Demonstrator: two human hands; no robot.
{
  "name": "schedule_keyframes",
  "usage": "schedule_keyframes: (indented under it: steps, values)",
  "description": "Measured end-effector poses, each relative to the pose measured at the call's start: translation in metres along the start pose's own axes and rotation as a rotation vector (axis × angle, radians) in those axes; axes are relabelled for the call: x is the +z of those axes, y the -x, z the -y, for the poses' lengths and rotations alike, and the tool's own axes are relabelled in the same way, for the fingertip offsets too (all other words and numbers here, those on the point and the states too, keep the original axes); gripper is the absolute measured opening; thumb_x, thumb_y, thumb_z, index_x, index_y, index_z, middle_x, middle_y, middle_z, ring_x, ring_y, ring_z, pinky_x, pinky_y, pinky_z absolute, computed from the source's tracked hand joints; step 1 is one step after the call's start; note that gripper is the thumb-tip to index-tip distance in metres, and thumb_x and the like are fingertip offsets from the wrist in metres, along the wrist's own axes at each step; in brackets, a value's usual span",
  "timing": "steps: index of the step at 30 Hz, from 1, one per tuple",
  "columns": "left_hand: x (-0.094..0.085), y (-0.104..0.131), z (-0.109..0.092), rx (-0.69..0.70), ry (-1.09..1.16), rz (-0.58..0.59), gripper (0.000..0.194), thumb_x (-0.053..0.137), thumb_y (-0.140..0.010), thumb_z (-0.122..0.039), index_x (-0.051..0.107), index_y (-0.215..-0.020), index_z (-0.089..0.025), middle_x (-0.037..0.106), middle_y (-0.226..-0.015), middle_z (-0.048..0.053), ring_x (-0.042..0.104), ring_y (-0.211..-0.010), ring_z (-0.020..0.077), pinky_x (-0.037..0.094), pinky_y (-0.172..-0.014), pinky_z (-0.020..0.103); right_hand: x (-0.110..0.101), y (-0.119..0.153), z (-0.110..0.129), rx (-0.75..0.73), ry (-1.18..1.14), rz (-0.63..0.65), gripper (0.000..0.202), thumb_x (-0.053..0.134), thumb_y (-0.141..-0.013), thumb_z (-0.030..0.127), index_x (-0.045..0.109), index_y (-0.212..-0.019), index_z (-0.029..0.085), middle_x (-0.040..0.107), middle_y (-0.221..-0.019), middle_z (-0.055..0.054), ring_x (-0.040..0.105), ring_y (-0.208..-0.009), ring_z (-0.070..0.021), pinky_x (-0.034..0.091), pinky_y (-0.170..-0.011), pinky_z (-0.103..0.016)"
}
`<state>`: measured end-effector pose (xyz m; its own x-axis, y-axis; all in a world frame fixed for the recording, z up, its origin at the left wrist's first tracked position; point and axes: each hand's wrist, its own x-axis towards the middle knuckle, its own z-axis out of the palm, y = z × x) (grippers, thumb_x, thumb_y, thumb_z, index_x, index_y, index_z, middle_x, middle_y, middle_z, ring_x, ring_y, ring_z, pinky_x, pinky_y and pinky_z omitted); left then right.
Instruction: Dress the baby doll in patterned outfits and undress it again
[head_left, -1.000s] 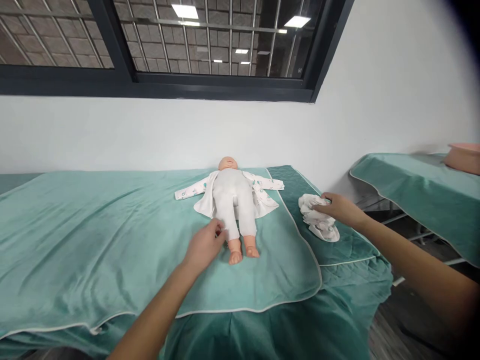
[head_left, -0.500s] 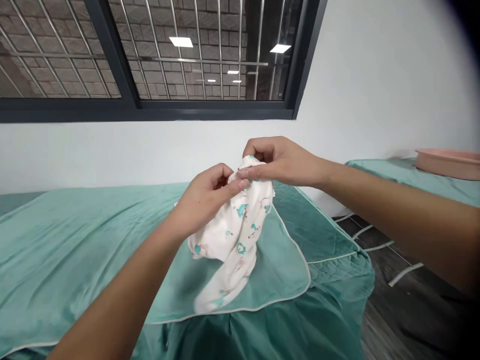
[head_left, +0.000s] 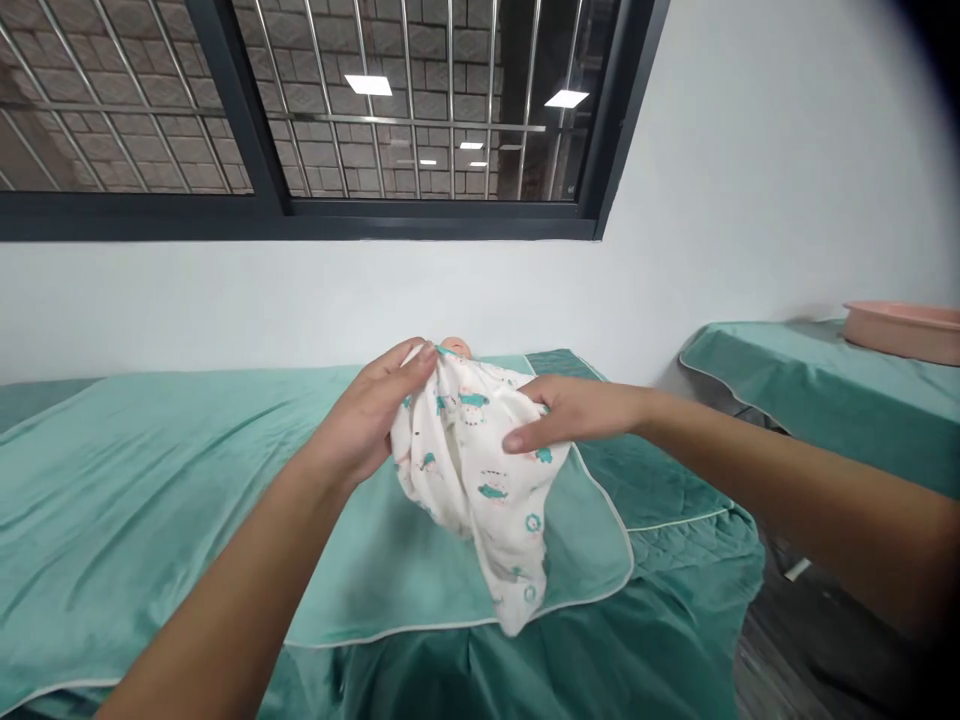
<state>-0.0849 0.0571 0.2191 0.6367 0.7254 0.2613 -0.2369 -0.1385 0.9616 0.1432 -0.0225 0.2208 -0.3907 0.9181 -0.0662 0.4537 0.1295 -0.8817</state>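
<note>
A white baby garment [head_left: 487, 470] with green and pink cartoon prints hangs between my two hands above the bed. My left hand [head_left: 375, 405] pinches its upper left edge, thumb in front. At its right side my right hand [head_left: 559, 412] holds the cloth with the thumb on the front, its other fingers mostly hidden by the fabric. One narrow limb of the garment dangles down towards the bed's front edge. Just behind the top edge shows a small part of a doll's head [head_left: 455, 347]; the rest of the doll is hidden by the cloth.
A light green sheet with white piping [head_left: 187, 480] covers the bed over a darker green skirted cover [head_left: 675, 560]. To the right, a second green-covered bed [head_left: 795, 370] carries a pink basin [head_left: 907, 332]. A barred window [head_left: 420, 110] is in the wall behind.
My hands have moved apart, the right one lower and the left one slightly left. The garment has spread wider, its dangling limb has swung right, and the doll's head has come into view.
</note>
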Motion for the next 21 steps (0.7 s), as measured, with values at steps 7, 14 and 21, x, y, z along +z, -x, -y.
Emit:
schedule_keyframes:
  steps: [7,14,21]
  values:
    - [0.007,0.003,0.024,-0.233,-0.064,0.283,0.04,0.067,-0.079,-0.056,0.062,-0.079,-0.016,0.049,-0.053,-0.003,0.042,-0.046,0.0089,0.033,-0.045,0.022,0.001,-0.019,-0.004,-0.29,-0.298,-0.37,0.015,0.067,-0.083,0.032,0.067,-0.084,0.017,0.062,-0.073,0.003,0.055,-0.064,-0.0094,0.043,-0.062,-0.021]
    - [-0.001,-0.001,0.032,-0.121,-0.075,0.191,0.032,0.07,-0.079,-0.043,0.061,-0.067,-0.014,0.057,-0.057,0.001,0.052,-0.055,0.0122,0.042,-0.053,0.023,0.005,-0.014,-0.011,-0.151,-0.16,-0.206,0.03,0.069,-0.082,0.043,0.069,-0.094,0.016,0.066,-0.082,-0.001,0.058,-0.072,-0.0135,0.045,-0.064,-0.023]
    - [0.009,0.004,0.048,-0.209,0.175,0.032,0.037,0.069,-0.079,-0.051,0.067,-0.09,-0.016,0.063,-0.061,0.001,0.058,-0.052,0.0146,0.048,-0.054,0.027,0.028,-0.012,-0.017,-0.091,-0.178,-0.155,0.035,0.066,-0.085,0.052,0.07,-0.093,0.018,0.069,-0.085,-0.002,0.063,-0.076,-0.0168,0.049,-0.067,-0.026]
